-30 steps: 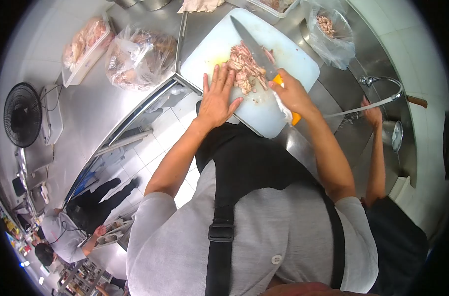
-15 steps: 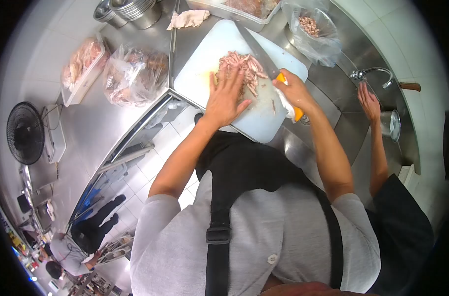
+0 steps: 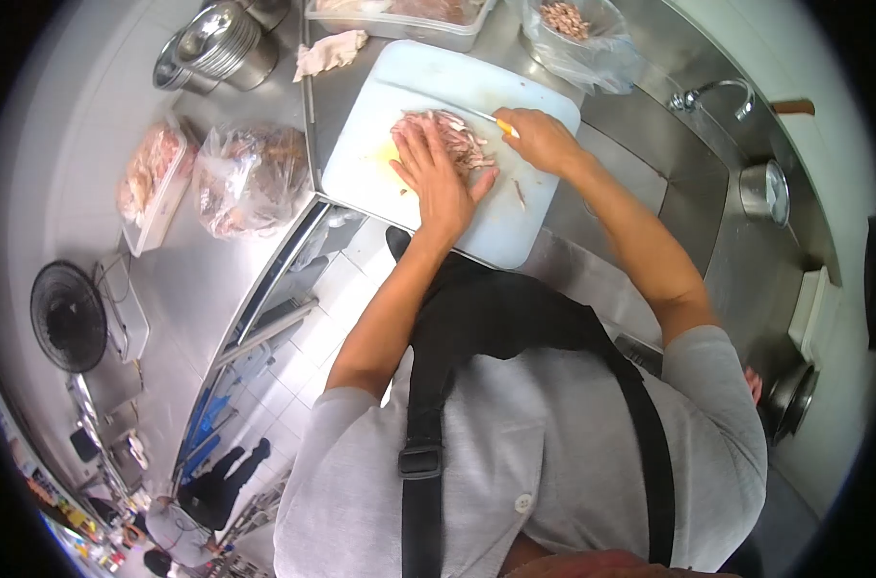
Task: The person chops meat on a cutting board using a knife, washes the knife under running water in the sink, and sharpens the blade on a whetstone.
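Right there on the white cutting board sits a pile of meat strips, a little left of the board's middle. The worker's left hand rests flat on top of it, fingers stretched out and slightly apart, the thumb held away from the rest toward the board's right side. The right hand, at the right side of the board, has its fingers clamped around the yellow handle of a knife. The blade runs along the far side of the pile, its tip toward the board's far left corner; from where I stand I can't tell whether it touches the meat. One loose strip lies apart from the pile, toward the right edge of the board.

Past the far edge of the board there's a plastic tub with more meat in it, and a pale, crumpled piece just off the board's far left corner; I can't say if it's skin or cloth. Beyond the far right corner of the board stands a clear bag holding small chopped bits. A tap rises to the right of the board. Left of the board, on the metal table, are a full plastic bag and, farther left, a tray of raw meat.
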{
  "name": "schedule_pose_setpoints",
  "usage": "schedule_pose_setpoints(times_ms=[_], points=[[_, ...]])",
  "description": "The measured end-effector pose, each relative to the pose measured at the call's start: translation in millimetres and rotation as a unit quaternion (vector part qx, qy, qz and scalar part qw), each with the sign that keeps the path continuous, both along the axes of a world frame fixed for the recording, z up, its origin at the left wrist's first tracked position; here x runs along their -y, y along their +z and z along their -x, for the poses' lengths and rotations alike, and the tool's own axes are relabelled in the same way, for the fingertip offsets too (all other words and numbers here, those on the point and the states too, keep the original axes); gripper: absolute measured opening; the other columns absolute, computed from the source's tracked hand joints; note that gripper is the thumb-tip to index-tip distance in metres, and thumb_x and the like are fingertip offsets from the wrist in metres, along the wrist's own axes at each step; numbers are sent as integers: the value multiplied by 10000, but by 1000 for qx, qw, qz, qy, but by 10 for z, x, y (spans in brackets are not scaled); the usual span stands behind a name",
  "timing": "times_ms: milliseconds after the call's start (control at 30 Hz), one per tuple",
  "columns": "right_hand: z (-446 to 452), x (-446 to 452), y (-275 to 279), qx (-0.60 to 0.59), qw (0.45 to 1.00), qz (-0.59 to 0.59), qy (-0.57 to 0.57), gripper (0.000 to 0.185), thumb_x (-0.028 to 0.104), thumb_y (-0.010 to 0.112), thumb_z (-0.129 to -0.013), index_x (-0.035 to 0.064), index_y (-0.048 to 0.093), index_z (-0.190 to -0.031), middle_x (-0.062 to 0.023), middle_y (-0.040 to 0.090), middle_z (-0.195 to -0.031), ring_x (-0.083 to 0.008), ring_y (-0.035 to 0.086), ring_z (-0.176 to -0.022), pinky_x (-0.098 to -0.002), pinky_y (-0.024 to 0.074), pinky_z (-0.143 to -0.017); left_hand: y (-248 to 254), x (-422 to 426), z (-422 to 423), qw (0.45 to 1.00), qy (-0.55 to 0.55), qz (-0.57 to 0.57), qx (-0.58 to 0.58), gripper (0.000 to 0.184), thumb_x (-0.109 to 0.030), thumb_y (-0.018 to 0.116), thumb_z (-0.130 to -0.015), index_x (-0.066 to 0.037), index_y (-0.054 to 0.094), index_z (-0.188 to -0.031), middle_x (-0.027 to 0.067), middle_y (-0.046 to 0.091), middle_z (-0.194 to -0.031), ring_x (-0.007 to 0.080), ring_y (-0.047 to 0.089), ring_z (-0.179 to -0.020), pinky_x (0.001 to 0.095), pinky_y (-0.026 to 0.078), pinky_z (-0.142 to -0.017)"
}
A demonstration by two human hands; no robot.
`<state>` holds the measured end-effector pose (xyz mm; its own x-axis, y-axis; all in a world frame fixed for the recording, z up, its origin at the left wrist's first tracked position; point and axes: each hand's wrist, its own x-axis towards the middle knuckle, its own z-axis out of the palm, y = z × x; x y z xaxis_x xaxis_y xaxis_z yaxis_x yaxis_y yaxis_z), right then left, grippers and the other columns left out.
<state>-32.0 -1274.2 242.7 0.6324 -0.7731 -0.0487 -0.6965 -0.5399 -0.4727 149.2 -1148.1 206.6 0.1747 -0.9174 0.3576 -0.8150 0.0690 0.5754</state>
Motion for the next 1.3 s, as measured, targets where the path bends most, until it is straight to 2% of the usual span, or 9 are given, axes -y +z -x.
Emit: schedule_pose_setpoints(times_ms=[67, 100, 233, 433, 567, 667, 833, 1067, 1300], points=[[138, -25, 144, 5, 999, -24, -39, 335, 140, 663, -970, 92, 655, -1302, -205, 733, -1181, -414, 687, -1132, -531, 539, -948, 65, -106, 28, 991, -130, 13, 34, 845, -317, 872, -803, -80, 515, -1531, 309, 297, -1668, 531, 202, -1564, 661, 166, -1251], [200, -59, 247, -5, 997, -46, -57, 350, 151, 678, -963, 90, 660, -1307, -213, 740, -1167, -416, 693, -1120, -527, 538, -947, 78, -118, 107, 978, -198, 27, 63, 450, -238, 836, -822, -167, 715, -1250, 204, 354, -1670, 469, 223, -1574, 678, 162, -1248], [471, -39, 24, 12, 996, -46, -80, 348, 171, 699, -957, 92, 677, -1296, -227, 744, -1150, -426, 696, -1100, -516, 541, -934, 11, -78, 311, 952, -280, 2, 121, 123, -201, 789, -866, -109, 718, -906, 170, 363, -1671, 467, 221, -1576, 767, 127, -1214], [599, -221, 16, 27, 990, -85, -109, 342, 193, 702, -969, 89, 677, -1294, -229, 745, -1142, -435, 698, -1077, -518, 541, -921, -9, -397, -278, 968, -195, -32, 155, 474, -346, 870, -817, -92, 689, -1174, 235, 318, -1678, 507, 176, -1580, 762, 133, -1217], [386, -332, -127, 55, 995, -43, -67, 357, 207, 694, -985, 73, 659, -1314, -235, 742, -1108, -454, 695, -1046, -514, 536, -905, 104, -65, -594, 982, -116, -22, 150, 1254, -607, 914, -702, -143, 273, -1676, 304, 191, -1708, 554, 157, -1572, 771, 139, -1203], [259, -303, -104, 41, 996, -41, -66, 369, 219, 685, -997, 67, 646, -1331, -243, 739, -1115, -464, 693, -1041, -513, 534, -909, -69, 217, -689, 981, -148, -14, 124, 1236, -641, 876, -715, -156, 282, -1685, 300, 140, -1725, 532, 123, -1587, 747, 107, -1226], [347, -425, 157, 45, 982, -94, -159, 318, 222, 669, -1011, 42, 634, -1270, -260, 734, -1110, -458, 696, -1065, -540, 534, -912, -283, 621, -534, 988, -79, 28, 130, 1156, -674, 870, -714, -61, 420, -1586, 291, 444, -1555, 464, 390, -1461, 606, 293, -1179], [552, -617, 121, 42, 970, -124, -207, 327, 226, 672, -1007, 11, 613, -1246, -280, 729, -1106, -481, 689, -1065, -542, 531, -918, 42, 816, -533, 977, -108, -103, 153, 1210, -712, 852, -691, -9, 437, -1585, 272, 373, -1642, 464, 306, -1532, 692, 167, -1246], [525, -598, 40, 55, 964, -136, -222, 332, 242, 670, -1006, 10, 604, -1234, -289, 725, -1099, -494, 688, -1056, -565, 527, -912, 279, 757, -273, 943, -142, -199, 224, 875, -712, 708, -835, -88, 627, -1443, 209, 511, -1522, 419, 430, -1450, 670, 233, -1234]])
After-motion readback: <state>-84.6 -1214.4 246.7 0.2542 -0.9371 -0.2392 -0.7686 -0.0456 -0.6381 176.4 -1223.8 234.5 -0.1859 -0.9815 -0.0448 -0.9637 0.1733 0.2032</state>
